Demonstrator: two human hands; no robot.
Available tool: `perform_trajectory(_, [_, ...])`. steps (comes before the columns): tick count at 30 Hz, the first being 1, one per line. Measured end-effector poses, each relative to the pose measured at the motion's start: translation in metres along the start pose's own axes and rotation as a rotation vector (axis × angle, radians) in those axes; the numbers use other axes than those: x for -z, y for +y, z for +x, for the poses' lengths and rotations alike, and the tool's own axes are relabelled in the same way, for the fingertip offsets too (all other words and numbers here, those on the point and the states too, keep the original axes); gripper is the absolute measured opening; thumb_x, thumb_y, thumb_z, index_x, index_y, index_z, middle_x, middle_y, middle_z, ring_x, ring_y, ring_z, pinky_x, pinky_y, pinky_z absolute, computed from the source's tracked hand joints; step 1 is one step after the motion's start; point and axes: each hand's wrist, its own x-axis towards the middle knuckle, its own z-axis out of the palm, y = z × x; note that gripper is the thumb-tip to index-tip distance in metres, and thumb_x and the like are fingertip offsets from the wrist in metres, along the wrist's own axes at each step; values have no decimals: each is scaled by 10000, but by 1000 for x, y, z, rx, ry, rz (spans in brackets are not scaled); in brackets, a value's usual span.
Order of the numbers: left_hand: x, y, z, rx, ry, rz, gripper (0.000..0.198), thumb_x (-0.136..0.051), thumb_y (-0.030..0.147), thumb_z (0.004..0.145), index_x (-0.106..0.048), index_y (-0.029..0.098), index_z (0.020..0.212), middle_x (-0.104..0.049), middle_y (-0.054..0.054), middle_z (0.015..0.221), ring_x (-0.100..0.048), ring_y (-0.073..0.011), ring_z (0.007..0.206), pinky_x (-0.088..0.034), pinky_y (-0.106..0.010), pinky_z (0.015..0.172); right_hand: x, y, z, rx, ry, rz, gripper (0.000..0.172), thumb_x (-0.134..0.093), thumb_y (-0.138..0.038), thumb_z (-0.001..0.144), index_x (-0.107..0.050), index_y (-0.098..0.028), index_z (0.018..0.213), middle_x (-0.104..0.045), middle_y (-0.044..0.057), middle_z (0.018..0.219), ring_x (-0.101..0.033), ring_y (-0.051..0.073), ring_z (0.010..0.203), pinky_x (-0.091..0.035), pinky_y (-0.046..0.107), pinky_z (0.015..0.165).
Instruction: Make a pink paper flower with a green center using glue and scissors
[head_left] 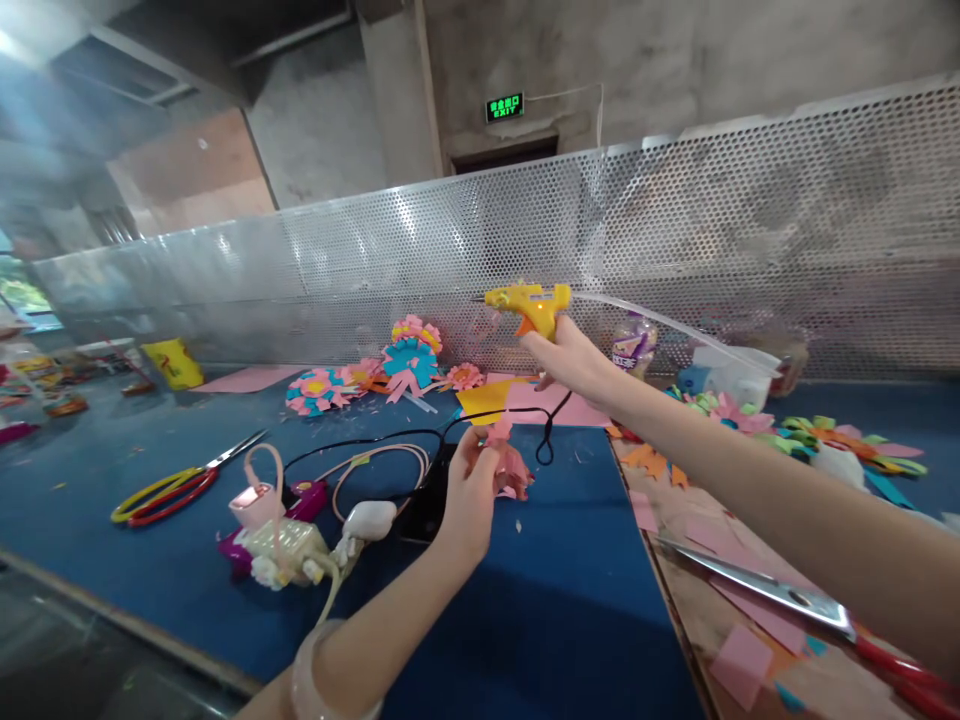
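1. Two hands are busy: the fingers of my right hand (570, 352) wrap the handle of a yellow glue gun (531, 299), raised well above the blue surface (577, 540), while those of my left hand (469, 495) are narrowed in a pinch on a pink paper piece (511, 470).
2. Bringing the gun down carelessly could burn my left fingers on the nozzle (480, 299) (an orange spot glows on its body, so I judge it hot).
3. Its black cord (403, 434) loops just beside the paper; a sharp pull could snag it there.
4. Pinching too hard could crease the paper, and squeezing the trigger (525, 326) too long could soak it.
5. My paper piece is below the gun, nearer me than the yellow sheet (480, 403). It looks gathered, flaring at the lower end; my fingers hide part. Whether it touches the surface, I cannot tell.
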Motion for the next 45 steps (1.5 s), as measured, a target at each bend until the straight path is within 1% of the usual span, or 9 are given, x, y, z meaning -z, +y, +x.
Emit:
perform_trajectory(3, [0, -1, 1, 31, 14, 1, 142, -510, 302, 811, -432, 191, 766, -505, 55, 547, -514, -109, 451, -412, -222, 444, 12, 2, -22, -128, -22, 248, 268, -373, -461, 867, -484, -218, 852, -549, 34, 726, -571, 171, 657, -490, 301, 558])
perform_trajectory(6, [1, -1, 2, 53, 25, 0, 174, -537, 336, 801, -441, 190, 801, -517, 53, 566, -506, -101, 450, -416, -216, 445, 24, 4, -51, -105, 1, 337, 270, -438, -465, 858, -505, -207, 816, -571, 21, 701, -574, 147, 662, -486, 285, 639])
perform_trajectory(12, [-1, 0, 3, 43, 24, 32, 225, -535, 401, 817, -455, 191, 816, -483, 69, 520, -478, -85, 410, -424, -201, 415, 41, 13, -97, -259, 47, 388, 314, -615, -475, 752, -533, -209, 899, -558, -9, 713, -511, 101, 558, -404, 206, 465])
perform_trajectory(18, [-1, 3, 2, 46, 7, 82, 245, -530, 424, 817, -456, 190, 814, -521, 43, 599, -556, -115, 462, -430, -192, 355, 42, 20, -108, -378, 90, 511, 306, -671, -448, 709, -545, -206, 848, -510, -32, 686, -458, 84, 561, -383, 198, 481])
perform_trajectory(24, [1, 3, 4, 39, 1, 159, 234, -552, 392, 810, -498, 169, 856, -594, -22, 801, -654, -175, 640, -506, -228, 427, 45, 15, -117, -563, -68, 569, 381, -712, -481, 648, -614, -191, 875, -443, -47, 558, -430, 83, 519, -315, 196, 441])
perform_trajectory(29, [2, 10, 5, -82, 54, 235, 216, -575, 376, 796, -544, 168, 845, -618, -29, 794, -650, -173, 684, -519, -229, 443, 49, 5, -124, -505, -179, 382, 329, -712, -500, 620, -649, -211, 763, -503, -30, 560, -426, 95, 488, -331, 233, 453])
perform_trajectory(32, [3, 13, 5, -160, 98, 312, 206, -590, 372, 785, -572, 168, 806, -632, -22, 767, -624, -143, 657, -522, -221, 475, 49, -1, -126, -496, -168, 221, 274, -665, -499, 658, -647, -230, 704, -549, -17, 555, -480, 130, 487, -354, 255, 445])
perform_trajectory(39, [2, 15, 2, -221, 141, 445, 176, -584, 356, 789, -599, 181, 794, -641, 11, 688, -581, -103, 510, -499, -222, 506, 50, 3, -126, -296, -237, 152, 230, -603, -433, 748, -648, -262, 895, -695, 11, 845, -648, 200, 785, -523, 294, 695])
perform_trajectory(45, [0, 17, 2, -265, 128, 444, 104, -596, 293, 785, -608, 189, 785, -659, 9, 721, -602, -109, 556, -479, -204, 494, 48, 12, -128, -222, -200, 73, 262, -583, -456, 759, -641, -233, 885, -695, 21, 857, -654, 201, 788, -539, 308, 705])
